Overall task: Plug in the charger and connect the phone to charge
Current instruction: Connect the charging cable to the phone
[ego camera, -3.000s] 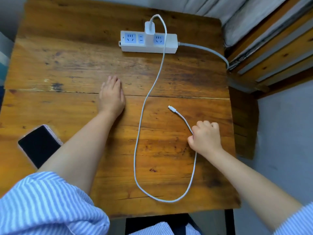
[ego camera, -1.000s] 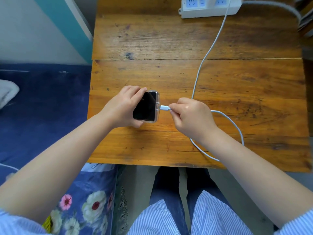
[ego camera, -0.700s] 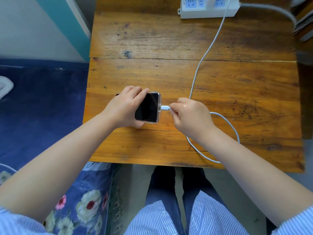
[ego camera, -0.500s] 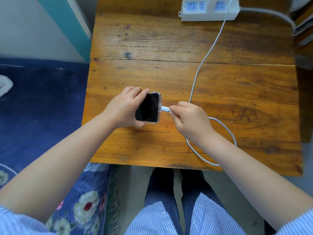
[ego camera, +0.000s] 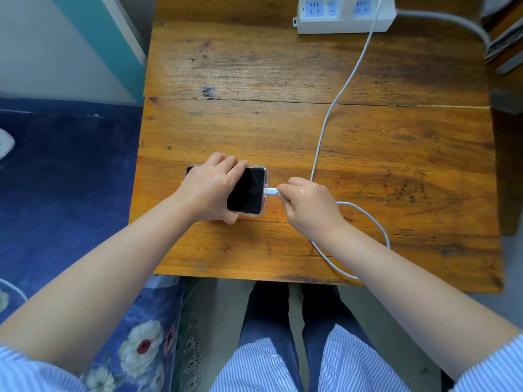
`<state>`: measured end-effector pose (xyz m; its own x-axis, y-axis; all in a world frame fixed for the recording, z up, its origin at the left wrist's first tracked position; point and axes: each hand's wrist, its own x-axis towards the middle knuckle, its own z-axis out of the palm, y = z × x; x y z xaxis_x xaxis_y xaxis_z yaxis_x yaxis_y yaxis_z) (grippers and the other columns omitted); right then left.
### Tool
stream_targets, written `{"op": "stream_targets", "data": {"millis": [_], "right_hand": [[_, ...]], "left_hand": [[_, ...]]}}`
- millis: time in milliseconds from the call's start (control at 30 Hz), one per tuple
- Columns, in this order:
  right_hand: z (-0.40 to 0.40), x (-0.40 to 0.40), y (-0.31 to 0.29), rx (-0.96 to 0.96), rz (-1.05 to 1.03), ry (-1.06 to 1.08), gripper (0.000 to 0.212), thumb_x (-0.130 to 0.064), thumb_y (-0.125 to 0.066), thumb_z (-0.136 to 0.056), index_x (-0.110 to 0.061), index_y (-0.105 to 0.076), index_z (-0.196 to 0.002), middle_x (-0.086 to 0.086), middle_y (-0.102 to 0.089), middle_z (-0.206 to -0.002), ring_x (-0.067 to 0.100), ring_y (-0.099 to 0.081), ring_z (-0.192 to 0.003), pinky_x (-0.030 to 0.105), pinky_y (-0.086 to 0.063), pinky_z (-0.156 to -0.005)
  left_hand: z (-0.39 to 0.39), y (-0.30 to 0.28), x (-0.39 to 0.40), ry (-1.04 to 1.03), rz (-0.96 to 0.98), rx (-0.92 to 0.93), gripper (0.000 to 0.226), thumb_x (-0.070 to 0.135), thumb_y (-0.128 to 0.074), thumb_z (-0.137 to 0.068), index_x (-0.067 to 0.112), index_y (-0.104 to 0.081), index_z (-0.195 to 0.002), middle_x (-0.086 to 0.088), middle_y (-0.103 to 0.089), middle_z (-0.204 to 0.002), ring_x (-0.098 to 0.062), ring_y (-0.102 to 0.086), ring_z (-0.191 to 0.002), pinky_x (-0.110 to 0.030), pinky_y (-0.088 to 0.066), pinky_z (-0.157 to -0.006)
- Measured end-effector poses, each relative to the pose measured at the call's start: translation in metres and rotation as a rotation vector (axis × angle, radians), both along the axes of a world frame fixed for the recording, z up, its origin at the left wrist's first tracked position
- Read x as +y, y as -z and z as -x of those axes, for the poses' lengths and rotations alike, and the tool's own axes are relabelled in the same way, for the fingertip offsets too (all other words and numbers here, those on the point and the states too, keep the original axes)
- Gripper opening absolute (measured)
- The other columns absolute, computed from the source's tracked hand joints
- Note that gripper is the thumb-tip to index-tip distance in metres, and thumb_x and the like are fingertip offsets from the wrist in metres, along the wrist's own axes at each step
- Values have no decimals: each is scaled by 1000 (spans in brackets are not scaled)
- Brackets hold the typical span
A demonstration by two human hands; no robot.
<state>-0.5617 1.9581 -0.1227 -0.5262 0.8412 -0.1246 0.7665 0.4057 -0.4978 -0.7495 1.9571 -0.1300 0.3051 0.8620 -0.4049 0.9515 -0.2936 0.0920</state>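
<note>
Both hands are closed on their work: the left hand (ego camera: 210, 190) wraps over the phone (ego camera: 246, 190), pinning it flat to the wooden table (ego camera: 283, 66), while the right hand (ego camera: 310, 206) pinches the white connector (ego camera: 270, 191) between thumb and forefinger, right at the phone's near-right short edge.

At the table's far edge the white power strip (ego camera: 343, 15) carries the charger, mostly cut off by the top of the frame, so I judge the mains half of the task done. From there the cable (ego camera: 331, 108) runs down the table, passes behind the right hand and loops back beneath the wrist.

The connector touches the phone's clear case at the port, though whether it is fully seated cannot be told; the screen is dark.

Risks, as I judge them: pushing at a slight angle could jam or bend the plug, since the case lip frames the port closely. The slack loop under the right forearm could also snag when that arm lifts, tugging the plug out.
</note>
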Motion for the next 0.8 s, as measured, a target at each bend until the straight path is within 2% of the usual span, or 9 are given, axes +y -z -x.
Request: {"op": "stream_targets", "data": {"millis": [267,400,500,633,800], "right_hand": [[-3,11,17,-74,31,-42,23,-12,-42,-92,-1,-61,-88,17,-59,-83,36,-56,-79,31,-34,-55],[-2,36,27,-80,3,5,24,-12,-43,-92,2,-60,-101,23,-59,-92,36,-55,-92,41,-46,-70],[0,54,34,-96,-24,35,22,-5,-43,-90,6,-60,-99,27,-57,-92,39,-52,-94,42,-43,-75],[-2,78,41,-145,22,102,26,0,-43,-87,1,-61,-105,26,-57,-101,39,-50,-101,41,-42,-80],[-4,87,49,-116,20,155,28,3,-43,-87,0,-63,-106,22,-59,-103,35,-48,-101,39,-40,-85]], "left_hand": [[-3,7,13,30,66,109,96,46,-70,-66,13,-20,-141,-5,-43,-133,-24,-34,-123,-35,-50,-78],[1,9,40,0,51,147,95,42,-73,-64,13,-23,-139,-8,-44,-130,-27,-36,-121,-38,-50,-75],[9,13,59,-26,41,189,96,38,-76,-62,10,-24,-138,-11,-44,-130,-31,-36,-120,-42,-49,-80],[18,19,78,-85,65,225,93,36,-78,-61,10,-28,-135,-13,-46,-127,-31,-37,-118,-42,-49,-81],[31,23,94,-104,82,254,93,37,-78,-61,11,-29,-135,-13,-46,-128,-31,-38,-118,-41,-49,-82]]}}
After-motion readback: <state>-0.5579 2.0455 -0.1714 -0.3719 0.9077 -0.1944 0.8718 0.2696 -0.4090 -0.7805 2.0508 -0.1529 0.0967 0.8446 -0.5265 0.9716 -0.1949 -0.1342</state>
